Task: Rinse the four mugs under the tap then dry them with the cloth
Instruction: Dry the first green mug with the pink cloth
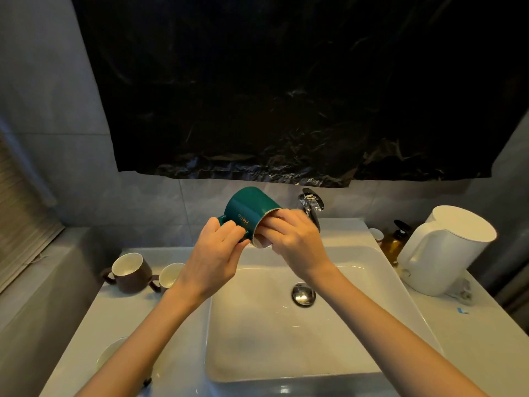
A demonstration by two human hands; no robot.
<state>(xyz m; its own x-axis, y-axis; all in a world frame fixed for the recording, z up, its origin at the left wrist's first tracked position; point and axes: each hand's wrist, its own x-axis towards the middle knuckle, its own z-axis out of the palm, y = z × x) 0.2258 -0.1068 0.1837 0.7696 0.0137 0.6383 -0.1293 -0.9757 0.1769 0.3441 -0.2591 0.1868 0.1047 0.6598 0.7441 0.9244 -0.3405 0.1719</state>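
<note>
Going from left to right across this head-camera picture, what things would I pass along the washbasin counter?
brown mug → second mug → green mug → tap → amber pump bottle → white kettle

Right hand (pixel 297 239) fingers are hidden inside the green mug (pixel 249 207). The left arm (pixel 137 339) partly covers one brown mug (pixel 171 274) and a blurred pale item (pixel 110 352).

A home bathroom: a white washbasin (pixel 286 353) with a chrome tap (pixel 310 204) set against a grey tiled wall (pixel 43 81), a pump bottle (pixel 395 242) and a white kettle (pixel 446 247) beside it.
</note>
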